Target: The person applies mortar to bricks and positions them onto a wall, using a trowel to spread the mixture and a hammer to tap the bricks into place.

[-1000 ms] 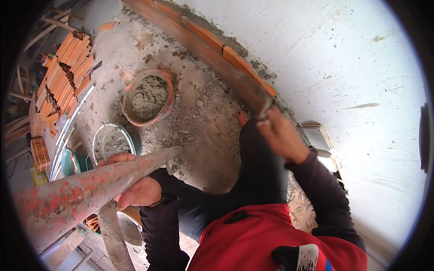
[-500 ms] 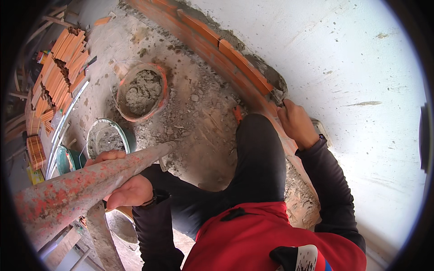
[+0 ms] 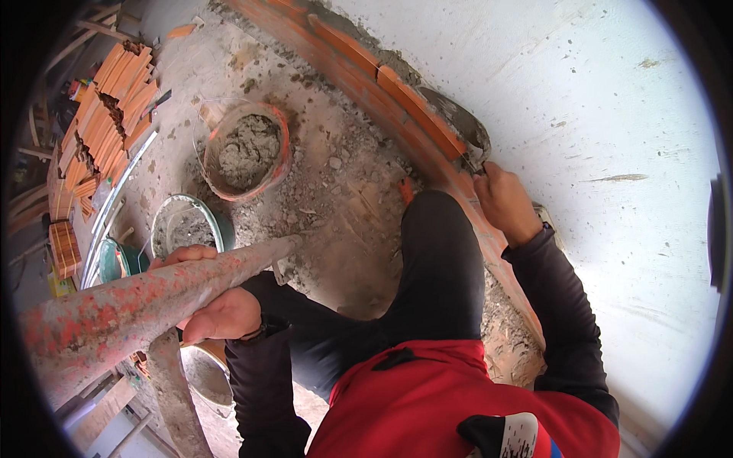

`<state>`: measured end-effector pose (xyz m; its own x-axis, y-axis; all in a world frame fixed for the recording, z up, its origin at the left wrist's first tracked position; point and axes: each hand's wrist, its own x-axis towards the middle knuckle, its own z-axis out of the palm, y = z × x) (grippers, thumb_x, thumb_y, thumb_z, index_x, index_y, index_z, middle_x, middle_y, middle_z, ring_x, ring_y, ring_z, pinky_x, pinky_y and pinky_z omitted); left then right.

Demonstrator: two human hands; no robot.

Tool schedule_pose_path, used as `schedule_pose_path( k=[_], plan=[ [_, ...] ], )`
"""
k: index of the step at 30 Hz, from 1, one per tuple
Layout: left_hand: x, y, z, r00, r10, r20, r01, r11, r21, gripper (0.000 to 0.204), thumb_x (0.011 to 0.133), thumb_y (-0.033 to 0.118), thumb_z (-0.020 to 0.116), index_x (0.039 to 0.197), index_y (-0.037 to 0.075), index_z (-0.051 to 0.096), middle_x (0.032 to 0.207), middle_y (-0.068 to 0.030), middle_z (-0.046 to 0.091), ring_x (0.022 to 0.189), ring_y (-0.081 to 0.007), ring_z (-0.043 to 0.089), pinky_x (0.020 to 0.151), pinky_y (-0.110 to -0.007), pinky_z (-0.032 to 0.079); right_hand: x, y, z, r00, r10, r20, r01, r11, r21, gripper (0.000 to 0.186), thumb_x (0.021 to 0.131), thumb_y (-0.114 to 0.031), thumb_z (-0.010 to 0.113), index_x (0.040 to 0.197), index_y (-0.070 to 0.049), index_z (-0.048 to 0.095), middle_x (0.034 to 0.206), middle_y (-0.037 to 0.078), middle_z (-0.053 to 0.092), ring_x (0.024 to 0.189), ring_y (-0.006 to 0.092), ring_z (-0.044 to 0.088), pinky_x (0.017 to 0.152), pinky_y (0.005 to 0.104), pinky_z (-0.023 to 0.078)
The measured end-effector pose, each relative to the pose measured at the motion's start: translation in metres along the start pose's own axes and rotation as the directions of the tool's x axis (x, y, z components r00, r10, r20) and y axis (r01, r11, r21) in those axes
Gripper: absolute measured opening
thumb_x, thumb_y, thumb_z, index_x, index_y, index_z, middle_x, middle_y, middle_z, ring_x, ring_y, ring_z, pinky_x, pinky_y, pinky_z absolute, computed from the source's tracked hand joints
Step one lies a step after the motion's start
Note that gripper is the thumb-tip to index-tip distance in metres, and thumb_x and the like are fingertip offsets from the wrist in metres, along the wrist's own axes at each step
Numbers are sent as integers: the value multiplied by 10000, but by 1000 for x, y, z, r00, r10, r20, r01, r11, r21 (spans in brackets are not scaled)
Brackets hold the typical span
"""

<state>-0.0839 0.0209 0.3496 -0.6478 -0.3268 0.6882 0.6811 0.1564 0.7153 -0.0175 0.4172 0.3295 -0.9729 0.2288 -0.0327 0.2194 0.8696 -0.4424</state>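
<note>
I have the right hand (image 3: 505, 202), a blur one second ago, now sharp — its grip closed on a trowel (image 3: 471, 137) at the near end of the brick row (image 3: 420, 112), by the wall (image 3: 611, 130), so work centres there — left hand (image 3: 223, 313) clasping a pole (image 3: 137, 309).

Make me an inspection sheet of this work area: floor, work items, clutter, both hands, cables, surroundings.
Surface: floor dusty, strewn with rubble.
Job's things: orange bricks in a row along the white wall; grey mortar in the orange-rimmed bucket.
Clutter: brick stack and green buckets on the left.
Left hand: behind the pole, fingers and thumb showing at opposite edges; grip firmness unclear.
Right hand: closed on what looks like a trowel.
Cables: nothing seen.
Surroundings: white wall, marked with specks and streaks.
</note>
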Motion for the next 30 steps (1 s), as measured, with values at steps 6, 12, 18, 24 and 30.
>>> schedule_pose_path(
  k=[6,12,18,24,30],
  plan=[
    [-1,0,2,1000,-11,-14,11,1000,5,956,908,766,286,1385,-60,341,1057,-219,550,849,-271,572,699,-376,505,3,-13,1,998,32,-48,-30,999,37,238,913,-171,568,930,66,549,748,316,591,745,513,580,666,558,445],
    [-3,-5,2,999,5,-36,-7,997,-79,950,891,776,297,1433,-3,324,1263,-162,504,876,-290,568,664,-401,503,33,-79,18,957,-288,-16,288,948,139,214,893,-172,588,949,34,599,813,240,647,763,454,622,688,515,494],
    [-2,5,16,977,-117,-177,121,993,15,1018,830,859,242,1374,5,345,1017,-164,531,829,-253,556,740,-370,464,133,-155,100,797,-542,265,584,804,-111,221,893,-158,564,1022,-8,663,898,191,688,824,352,680,707,478,536],
    [0,9,23,971,-125,-204,138,989,56,1017,807,881,260,1326,13,363,908,-161,552,792,-230,550,741,-357,455,181,-260,156,688,-602,406,718,479,-505,219,854,-176,612,980,-59,750,966,120,732,866,294,712,686,438,559],
    [-3,4,17,985,-80,-156,83,997,9,962,824,842,366,1337,28,387,1258,-89,494,765,-248,609,636,-358,502,180,-305,174,664,-476,577,744,345,-572,296,830,-234,672,1069,-75,741,1026,104,713,925,296,680,682,527,536]
  ],
)
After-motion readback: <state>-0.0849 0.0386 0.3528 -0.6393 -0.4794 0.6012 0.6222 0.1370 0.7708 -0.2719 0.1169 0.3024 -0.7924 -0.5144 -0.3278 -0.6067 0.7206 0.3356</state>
